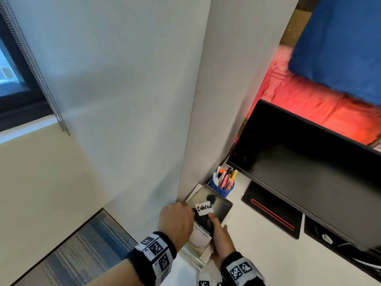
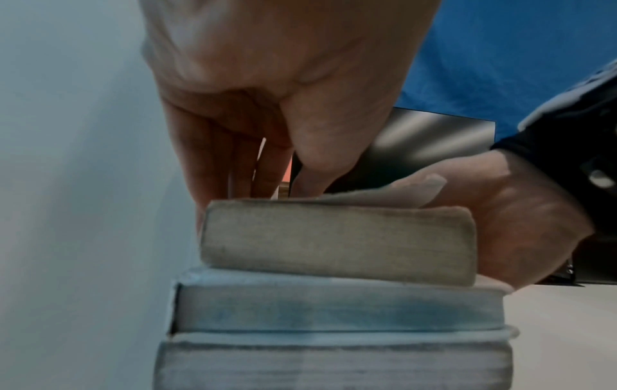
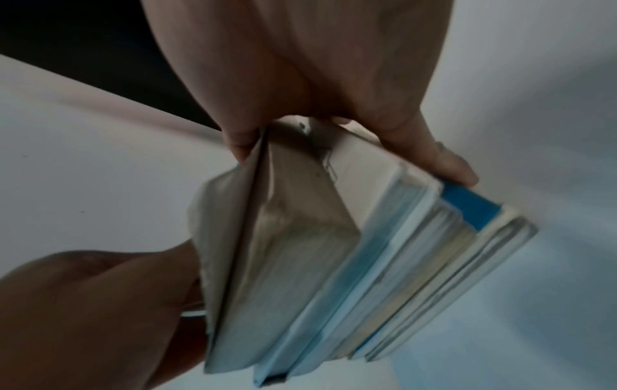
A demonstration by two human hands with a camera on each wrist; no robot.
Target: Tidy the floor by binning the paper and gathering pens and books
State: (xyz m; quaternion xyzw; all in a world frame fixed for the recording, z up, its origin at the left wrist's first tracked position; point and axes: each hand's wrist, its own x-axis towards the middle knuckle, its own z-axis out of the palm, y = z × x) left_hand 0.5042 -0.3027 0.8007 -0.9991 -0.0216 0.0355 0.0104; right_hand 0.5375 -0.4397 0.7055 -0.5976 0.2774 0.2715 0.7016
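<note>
A stack of three books (image 2: 337, 311) lies on the white desk (image 1: 268, 256), pushed against a partition wall. The top book (image 1: 216, 203) has a dark cover with a white "Colored" paper label (image 1: 204, 208). My left hand (image 1: 175, 219) grips the top book's left edge, fingers down its side and thumb (image 2: 317, 163) on the cover. My right hand (image 1: 222, 233) holds the stack's near right side, thumb on the cover, fingers (image 3: 447, 163) along the side. A blue pen cup (image 1: 222, 188) full of pens stands just behind the books.
A black monitor (image 1: 309, 172) on a black base (image 1: 272, 213) fills the desk to the right. The grey partition wall (image 1: 123, 100) stands hard against the books' left. Striped blue carpet (image 1: 82, 254) shows below left, a window (image 1: 8, 69) far left.
</note>
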